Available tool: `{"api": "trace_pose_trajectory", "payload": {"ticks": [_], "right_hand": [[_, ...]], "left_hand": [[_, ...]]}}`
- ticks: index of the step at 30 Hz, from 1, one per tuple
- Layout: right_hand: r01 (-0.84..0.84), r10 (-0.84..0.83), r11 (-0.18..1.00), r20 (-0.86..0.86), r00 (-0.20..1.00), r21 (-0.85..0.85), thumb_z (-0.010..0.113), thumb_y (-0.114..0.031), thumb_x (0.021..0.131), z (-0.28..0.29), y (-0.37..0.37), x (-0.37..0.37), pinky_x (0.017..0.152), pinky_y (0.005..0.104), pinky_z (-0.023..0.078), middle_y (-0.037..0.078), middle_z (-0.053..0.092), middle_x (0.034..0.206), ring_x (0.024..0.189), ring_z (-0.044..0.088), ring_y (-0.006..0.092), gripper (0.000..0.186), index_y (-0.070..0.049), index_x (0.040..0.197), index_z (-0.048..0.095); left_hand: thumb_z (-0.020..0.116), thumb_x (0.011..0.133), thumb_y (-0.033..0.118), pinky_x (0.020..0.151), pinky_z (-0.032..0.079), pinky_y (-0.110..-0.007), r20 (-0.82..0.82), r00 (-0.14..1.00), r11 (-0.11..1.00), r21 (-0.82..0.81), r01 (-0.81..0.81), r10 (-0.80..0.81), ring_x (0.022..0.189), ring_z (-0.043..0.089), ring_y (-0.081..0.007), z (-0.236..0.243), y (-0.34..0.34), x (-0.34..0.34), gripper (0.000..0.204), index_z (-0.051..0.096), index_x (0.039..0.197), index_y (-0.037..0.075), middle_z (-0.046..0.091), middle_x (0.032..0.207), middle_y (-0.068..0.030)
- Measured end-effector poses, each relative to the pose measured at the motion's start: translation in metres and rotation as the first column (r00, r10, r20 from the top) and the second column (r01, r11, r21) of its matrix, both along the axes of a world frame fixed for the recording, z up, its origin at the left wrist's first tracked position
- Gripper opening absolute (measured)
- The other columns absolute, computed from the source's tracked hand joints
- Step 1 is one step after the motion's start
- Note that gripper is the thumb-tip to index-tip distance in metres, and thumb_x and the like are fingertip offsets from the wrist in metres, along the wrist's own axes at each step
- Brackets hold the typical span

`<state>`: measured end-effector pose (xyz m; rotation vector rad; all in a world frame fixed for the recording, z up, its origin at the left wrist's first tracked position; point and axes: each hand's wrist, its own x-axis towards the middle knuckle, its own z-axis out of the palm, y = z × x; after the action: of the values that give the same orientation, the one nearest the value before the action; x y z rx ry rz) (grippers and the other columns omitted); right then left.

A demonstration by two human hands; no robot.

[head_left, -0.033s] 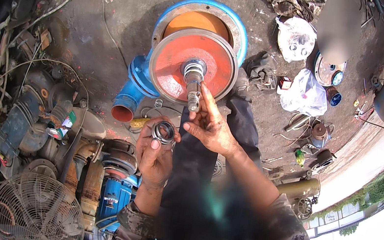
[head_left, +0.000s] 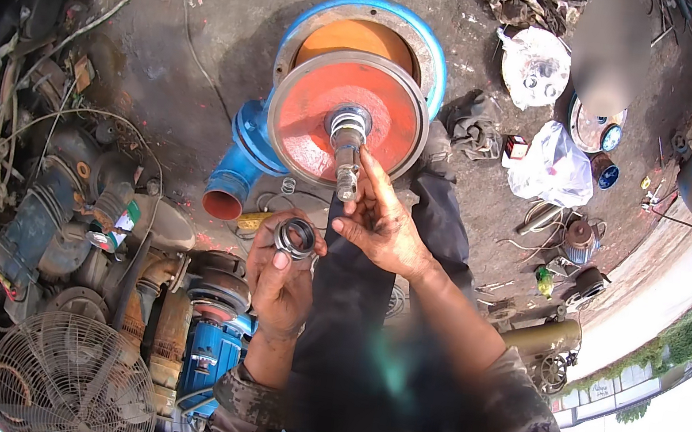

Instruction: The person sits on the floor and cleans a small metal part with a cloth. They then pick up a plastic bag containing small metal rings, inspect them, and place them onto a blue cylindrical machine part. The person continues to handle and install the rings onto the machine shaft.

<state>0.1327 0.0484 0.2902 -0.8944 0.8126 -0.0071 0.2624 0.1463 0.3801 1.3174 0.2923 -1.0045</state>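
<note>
My left hand point(head_left: 280, 282) holds a dark metal seal ring point(head_left: 295, 238) between thumb and fingers, its round opening facing up. Just right of it, my right hand point(head_left: 388, 236) has its index finger stretched along the side of a stepped metal shaft point(head_left: 347, 167). The thumb stands apart below the shaft's end, and the other fingers are partly hidden. The shaft sticks out from the middle of a round orange-red plate point(head_left: 303, 111) with a bare metal rim. Behind that plate lies a blue pump casing point(head_left: 435, 50) with a pipe outlet point(head_left: 226, 194) at lower left.
A small coil spring point(head_left: 288, 185) lies beside the casing. Pump parts and a wire-guarded fan point(head_left: 74, 386) crowd the left, near a blue motor point(head_left: 208, 361). To the right are a clear plastic bag point(head_left: 553, 166), a small red box point(head_left: 515, 148), cans and a bag-covered round part point(head_left: 534, 65).
</note>
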Motion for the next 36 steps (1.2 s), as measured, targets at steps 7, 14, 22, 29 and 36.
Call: {"api": "trace_pose_trajectory", "payload": {"ticks": [7,14,22,29,36], "right_hand": [[-0.362,0.366,0.89,-0.039,0.93,-0.276,0.077,0.006,0.084,-0.002,-0.089,0.022,0.064,0.0259,0.046,-0.003,0.052,0.08,0.069,0.05,0.0073,0.079,-0.019,0.154,0.05],[-0.391,0.384,0.917,-0.094,0.919,-0.08,0.083,-0.012,0.086,0.018,-0.056,-0.001,0.074,0.0391,0.053,0.005,0.062,0.083,0.073,0.062,0.0238,0.11,-0.025,0.17,0.013],[0.005,-0.006,1.0,0.083,0.997,0.006,0.077,-0.015,0.095,0.015,0.029,0.018,0.07,0.0331,0.053,0.009,0.061,0.11,0.074,0.06,0.0166,0.118,-0.015,0.166,-0.016],[0.275,-0.311,0.938,0.167,0.935,0.21,0.072,-0.006,0.098,0.018,0.058,0.035,0.068,0.0279,0.053,0.009,0.058,0.116,0.078,0.056,0.0108,0.115,-0.021,0.166,-0.021],[0.305,-0.313,0.947,0.07,0.947,0.101,0.069,-0.008,0.1,0.016,0.058,0.042,0.07,0.03,0.054,0.009,0.056,0.117,0.081,0.06,0.0133,0.108,-0.017,0.167,-0.016]], "left_hand": [[0.069,0.092,0.026,0.089,0.05,-0.034,0.159,0.982,0.994,0.04,0.101,-0.106,0.099,0.061,-0.0187,-0.013,0.002,0.004,0.053,0.055,0.129,-0.009,0.059,0.123,-0.0169],[0.062,0.096,0.026,0.09,0.049,-0.037,0.43,0.874,0.968,0.201,0.152,-0.227,0.097,0.06,-0.0224,-0.011,-0.011,-0.003,0.045,0.056,0.125,-0.009,0.059,0.117,-0.0169],[0.069,0.095,0.024,0.098,0.045,-0.034,0.349,0.925,0.981,0.162,0.102,-0.153,0.107,0.058,-0.0177,-0.004,-0.008,-0.003,0.045,0.054,0.124,-0.006,0.058,0.12,-0.0123],[0.06,0.098,0.026,0.092,0.045,-0.036,0.535,0.767,0.932,0.273,0.24,-0.354,0.1,0.058,-0.0216,-0.008,-0.006,0.017,0.041,0.055,0.121,-0.007,0.061,0.108,-0.0148],[0.076,0.092,0.023,0.091,0.043,-0.031,0.572,0.671,0.881,0.345,0.325,-0.472,0.101,0.052,-0.0145,0.0,-0.014,0.02,0.047,0.055,0.123,-0.004,0.053,0.12,-0.0094]]}}
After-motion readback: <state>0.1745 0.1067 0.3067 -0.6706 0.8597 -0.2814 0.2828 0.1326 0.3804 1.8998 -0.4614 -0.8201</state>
